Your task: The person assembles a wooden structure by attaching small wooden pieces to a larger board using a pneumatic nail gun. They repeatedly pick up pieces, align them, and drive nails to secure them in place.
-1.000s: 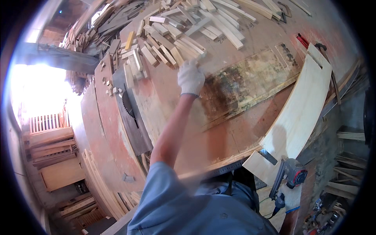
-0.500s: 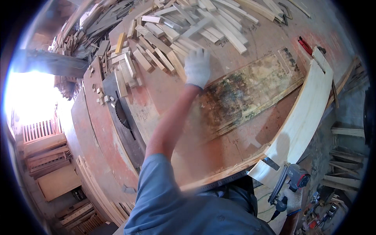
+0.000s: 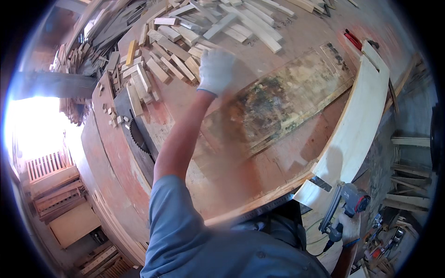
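My left hand, in a white knit glove, is at the near right edge of a heap of short wood blocks. Its fingers are curled and somewhat blurred; anything between them is hidden. At lower right, my right hand, also gloved, grips a grey and black pneumatic nail gun with a hose running from its handle. The gun is over the near end of a pale curved wooden panel, which has slots close to both ends and lies along the table's right edge.
A stained wooden board lies mid-table. A circular saw blade rises through the tabletop at left. Longer wood strips cover the far side. A red-handled tool is beyond the panel. Tools and scraps lie at lower right.
The left hand has shifted slightly left and away from me, its spread fingers now drawn in. The right hand keeps its grip on the nail gun. The whole view has shifted a little.
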Tool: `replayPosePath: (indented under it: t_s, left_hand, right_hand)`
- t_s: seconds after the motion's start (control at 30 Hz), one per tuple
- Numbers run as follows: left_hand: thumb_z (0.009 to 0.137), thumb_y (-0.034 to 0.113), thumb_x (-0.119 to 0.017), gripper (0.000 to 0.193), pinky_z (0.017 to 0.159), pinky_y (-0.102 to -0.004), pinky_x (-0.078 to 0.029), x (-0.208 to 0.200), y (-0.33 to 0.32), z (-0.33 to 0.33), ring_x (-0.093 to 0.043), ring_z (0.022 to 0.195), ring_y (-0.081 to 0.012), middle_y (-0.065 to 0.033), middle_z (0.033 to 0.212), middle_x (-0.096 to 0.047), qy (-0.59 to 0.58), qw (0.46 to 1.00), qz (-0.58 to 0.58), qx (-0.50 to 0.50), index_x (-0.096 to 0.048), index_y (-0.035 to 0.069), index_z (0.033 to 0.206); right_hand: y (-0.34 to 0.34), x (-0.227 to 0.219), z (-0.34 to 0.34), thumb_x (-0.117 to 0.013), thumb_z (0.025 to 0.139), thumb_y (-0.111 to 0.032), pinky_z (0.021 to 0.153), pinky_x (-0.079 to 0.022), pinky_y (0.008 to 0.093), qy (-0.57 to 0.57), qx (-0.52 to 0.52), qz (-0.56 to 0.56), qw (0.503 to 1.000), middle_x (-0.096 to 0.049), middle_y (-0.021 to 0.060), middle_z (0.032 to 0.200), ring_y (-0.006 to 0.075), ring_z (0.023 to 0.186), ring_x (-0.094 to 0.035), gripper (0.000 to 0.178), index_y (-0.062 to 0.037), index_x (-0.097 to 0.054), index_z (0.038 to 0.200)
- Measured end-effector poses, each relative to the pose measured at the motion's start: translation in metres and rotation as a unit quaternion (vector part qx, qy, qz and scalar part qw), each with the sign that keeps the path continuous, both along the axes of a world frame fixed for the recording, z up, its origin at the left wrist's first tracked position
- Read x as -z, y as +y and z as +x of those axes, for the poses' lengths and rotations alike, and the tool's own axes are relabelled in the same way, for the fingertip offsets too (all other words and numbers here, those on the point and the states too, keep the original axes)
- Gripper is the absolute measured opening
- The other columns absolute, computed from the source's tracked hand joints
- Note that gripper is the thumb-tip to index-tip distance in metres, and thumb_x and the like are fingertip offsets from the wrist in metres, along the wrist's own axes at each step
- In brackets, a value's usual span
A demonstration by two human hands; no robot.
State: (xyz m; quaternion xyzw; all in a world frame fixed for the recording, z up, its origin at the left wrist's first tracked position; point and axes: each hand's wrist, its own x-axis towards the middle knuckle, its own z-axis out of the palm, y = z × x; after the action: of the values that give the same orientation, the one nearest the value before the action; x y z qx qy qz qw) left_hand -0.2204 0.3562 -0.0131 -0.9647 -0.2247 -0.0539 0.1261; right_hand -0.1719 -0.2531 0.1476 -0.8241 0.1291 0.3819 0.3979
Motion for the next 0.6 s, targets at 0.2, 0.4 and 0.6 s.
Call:
replayPosePath:
  t_s: [0.2,0.4,0.6]
  left_hand:
    - [0.095,0.017,-0.072,0.020,0.077,-0.0374,-0.057,-0.039,-0.006,-0.025,-0.068,0.090,-0.0207,-0.0080,0.104,-0.069,-0.473,0.849,-0.235,0.000,-0.067,0.007,0.112]
    - [0.102,0.023,-0.069,0.032,0.081,-0.0328,-0.057,-0.037,-0.040,-0.081,-0.065,0.095,-0.0171,-0.0072,0.108,-0.067,-0.572,0.477,-0.646,-0.169,-0.063,-0.002,0.119]
    - [0.102,0.024,-0.069,0.035,0.082,-0.0338,-0.060,-0.027,-0.049,-0.114,-0.067,0.100,-0.0209,-0.0133,0.111,-0.067,-0.602,0.498,-0.574,-0.243,-0.061,-0.004,0.119]
  right_hand:
    - [-0.016,0.009,0.001,-0.065,0.085,-0.001,0.053,-0.048,0.0306,-0.010,-0.018,0.013,1.000,-0.064,0.0036,0.072,0.0156,0.058,-0.062,0.023,-0.0056,-0.063,0.108]
    - [-0.008,0.004,0.004,-0.066,0.092,-0.002,0.056,-0.048,0.0303,-0.002,-0.019,0.009,1.000,-0.064,0.0033,0.072,0.0142,0.059,-0.061,0.021,-0.0043,-0.063,0.112]
    - [-0.019,0.009,0.008,-0.067,0.091,-0.002,0.056,-0.049,0.0305,-0.002,-0.043,0.061,0.997,-0.063,0.0031,0.071,0.0137,0.059,-0.061,0.026,-0.0030,-0.062,0.117]
